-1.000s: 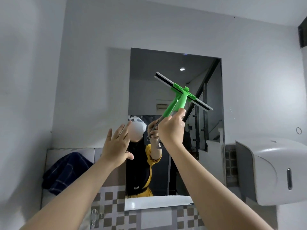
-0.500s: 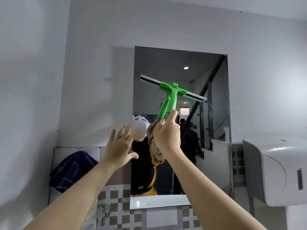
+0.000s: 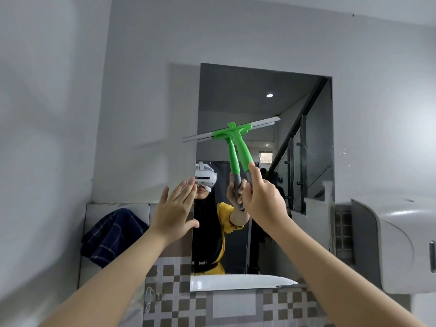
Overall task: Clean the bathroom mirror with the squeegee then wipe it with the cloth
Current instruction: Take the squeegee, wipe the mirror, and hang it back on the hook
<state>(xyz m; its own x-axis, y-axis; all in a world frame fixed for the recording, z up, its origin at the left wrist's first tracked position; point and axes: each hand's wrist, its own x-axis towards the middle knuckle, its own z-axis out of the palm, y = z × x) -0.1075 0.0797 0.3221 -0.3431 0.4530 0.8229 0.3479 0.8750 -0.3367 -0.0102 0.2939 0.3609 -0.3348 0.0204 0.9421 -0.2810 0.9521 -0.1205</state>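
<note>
A dark blue checked cloth lies bunched on a ledge against the white wall at far left. Beside it, the left hand is raised flat at the left edge of the bathroom mirror, fingers straight and slightly spread, holding nothing. The right hand grips the grey end of the green squeegee, index finger extended along its handle; the tilted blade meets the glass, overhanging the mirror's left edge. A white wall dispenser hangs at right, its contents unseen.
</note>
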